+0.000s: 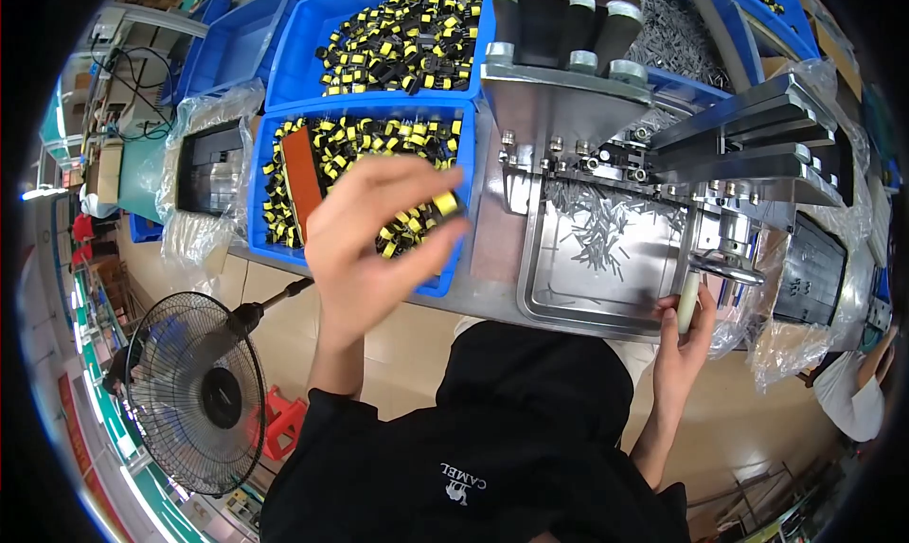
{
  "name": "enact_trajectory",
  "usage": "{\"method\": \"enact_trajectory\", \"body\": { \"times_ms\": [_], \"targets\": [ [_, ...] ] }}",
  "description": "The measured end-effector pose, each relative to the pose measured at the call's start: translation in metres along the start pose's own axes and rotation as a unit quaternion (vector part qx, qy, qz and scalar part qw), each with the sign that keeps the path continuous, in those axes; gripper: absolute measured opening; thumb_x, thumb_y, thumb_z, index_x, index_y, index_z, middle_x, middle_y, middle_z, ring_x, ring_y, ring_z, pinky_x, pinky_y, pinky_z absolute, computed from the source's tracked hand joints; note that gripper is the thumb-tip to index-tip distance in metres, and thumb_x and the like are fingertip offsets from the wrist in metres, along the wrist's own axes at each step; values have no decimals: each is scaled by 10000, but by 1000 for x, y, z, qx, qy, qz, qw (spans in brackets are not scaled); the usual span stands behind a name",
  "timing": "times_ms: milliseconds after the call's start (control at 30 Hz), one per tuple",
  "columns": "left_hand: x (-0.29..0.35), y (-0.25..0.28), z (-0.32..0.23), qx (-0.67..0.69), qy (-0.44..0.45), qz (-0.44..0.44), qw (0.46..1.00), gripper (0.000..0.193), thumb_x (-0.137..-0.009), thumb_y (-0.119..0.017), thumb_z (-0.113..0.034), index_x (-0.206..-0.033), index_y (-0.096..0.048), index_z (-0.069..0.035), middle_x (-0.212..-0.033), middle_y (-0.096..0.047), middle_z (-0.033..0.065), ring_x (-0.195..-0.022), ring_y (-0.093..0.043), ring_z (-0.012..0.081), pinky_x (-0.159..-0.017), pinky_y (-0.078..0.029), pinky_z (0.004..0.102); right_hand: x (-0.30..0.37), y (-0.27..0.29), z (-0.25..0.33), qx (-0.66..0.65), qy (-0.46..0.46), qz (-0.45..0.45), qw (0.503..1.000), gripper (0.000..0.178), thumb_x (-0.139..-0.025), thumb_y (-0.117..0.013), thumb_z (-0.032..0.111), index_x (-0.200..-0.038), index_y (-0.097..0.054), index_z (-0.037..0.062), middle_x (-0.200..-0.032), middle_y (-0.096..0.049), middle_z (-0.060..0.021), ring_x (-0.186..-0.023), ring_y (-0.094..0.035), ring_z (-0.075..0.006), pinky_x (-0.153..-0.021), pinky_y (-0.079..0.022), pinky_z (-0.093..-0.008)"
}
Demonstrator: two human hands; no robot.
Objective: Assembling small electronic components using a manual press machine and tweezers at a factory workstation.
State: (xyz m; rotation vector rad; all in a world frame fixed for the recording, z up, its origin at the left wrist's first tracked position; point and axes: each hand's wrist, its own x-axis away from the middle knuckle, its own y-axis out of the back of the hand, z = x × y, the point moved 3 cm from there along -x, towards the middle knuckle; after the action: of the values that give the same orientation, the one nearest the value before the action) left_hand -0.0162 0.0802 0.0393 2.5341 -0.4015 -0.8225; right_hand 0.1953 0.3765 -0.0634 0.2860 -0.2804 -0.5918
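My left hand [365, 254] is raised over the near blue bin. Between its thumb and fingers sits a small black-and-yellow coil part [445, 204]. Many similar parts fill the near bin [355, 109], where an orange-brown strip [303, 183] leans across them. At the right, my right hand [684, 339] has its fingers around the cream handle [688, 302] of a metal handwheel [729, 268] on the machine. A shallow metal tray [559, 311] under the machine [606, 155] holds scattered thin grey pieces.
A second blue bin [312, 32] of coil parts stands behind the first. More grey pieces fill a bin behind the machine [672, 36]. Black trays [213, 169] in plastic-lined boxes flank the bench. A floor fan [194, 391] and red stool [284, 420] stand at lower left; another person [852, 396] is far right.
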Motion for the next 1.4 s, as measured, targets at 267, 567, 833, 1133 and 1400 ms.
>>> {"method": "enact_trajectory", "body": {
  "times_ms": [267,567,833,1133,1400],
  "targets": [
    [-66,33,120,13,187,-52,981,394,-882,-777,-23,-1264,-679,-6,-1161,-713,133,-1021,-691,150,-919,-559,292,0,3,9,2,6,32,999,432,-1028,-564,33,-1441,-440,7,-1058,-623,-76,-969,-590,-138,-893,-499,-288],
    [-48,19,106,-153,136,121,971,169,-868,-755,-80,-1029,-746,-28,-964,-758,102,-930,-722,209,-800,-559,352,5,3,7,0,-13,-1,1000,444,-998,-566,0,-1428,-453,9,-1010,-647,-86,-905,-605,-139,-861,-493,-289],
    [7,-12,102,-280,49,251,925,303,-837,-762,-114,-1131,-734,-44,-1001,-693,77,-1008,-611,307,-906,-493,425,5,3,9,-1,-23,5,1000,450,-995,-564,1,-1430,-451,13,-1012,-651,-88,-907,-615,-141,-861,-501,-291],
    [12,-29,99,-293,98,200,930,278,-794,-775,-66,-1054,-696,-9,-970,-683,144,-959,-640,337,-879,-504,444,6,5,5,4,-25,10,1000,453,-1022,-588,59,-1447,-436,13,-1023,-637,-78,-926,-600,-130,-838,-507,-275],
    [33,-5,93,382,297,21,875,245,-888,-696,79,-1125,-674,19,-1291,-567,171,-1004,-679,294,-1000,-580,387,6,2,4,-10,-4,9,1000,462,-1007,-577,21,-1447,-436,17,-1024,-638,-75,-965,-597,-126,-850,-526,-274]
  ]
}}
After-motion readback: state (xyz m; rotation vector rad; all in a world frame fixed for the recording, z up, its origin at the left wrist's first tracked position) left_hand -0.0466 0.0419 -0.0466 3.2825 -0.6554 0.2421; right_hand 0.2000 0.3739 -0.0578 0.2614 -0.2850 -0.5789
